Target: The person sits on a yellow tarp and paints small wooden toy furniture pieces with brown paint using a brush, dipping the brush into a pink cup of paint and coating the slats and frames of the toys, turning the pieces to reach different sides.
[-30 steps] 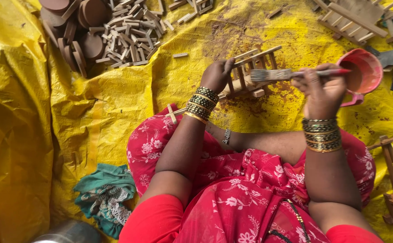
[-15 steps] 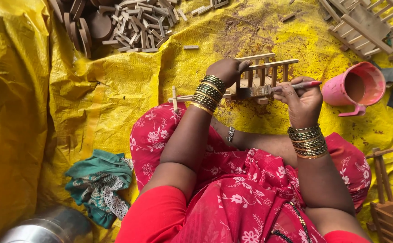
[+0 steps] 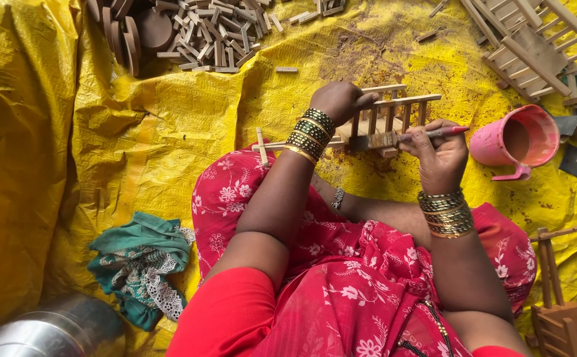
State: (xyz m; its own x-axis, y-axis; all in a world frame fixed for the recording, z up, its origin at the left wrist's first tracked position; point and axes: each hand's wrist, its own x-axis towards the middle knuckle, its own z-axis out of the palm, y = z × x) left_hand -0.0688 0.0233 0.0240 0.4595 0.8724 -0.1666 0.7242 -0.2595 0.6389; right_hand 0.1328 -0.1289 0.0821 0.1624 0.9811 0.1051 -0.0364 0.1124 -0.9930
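- Left hand fingers closed round far end of small wooden rail frame, holding it just above yellow tarp, centre of scene.
- Right hand fingers pinched on red-handled brush; bristles touch frame's near edge.
- Pink mug w/ brown liquid sits just right of right hand.
- Pile of wood pieces far left; more frames far right.
- Green cloth near left, steel pot beside it.

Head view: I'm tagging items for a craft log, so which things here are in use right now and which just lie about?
In use:
left hand steadying the small wooden frame
right hand gripping the paintbrush
pink mug, close to the brush

Lying about:
pile of wood pieces
green cloth
steel pot
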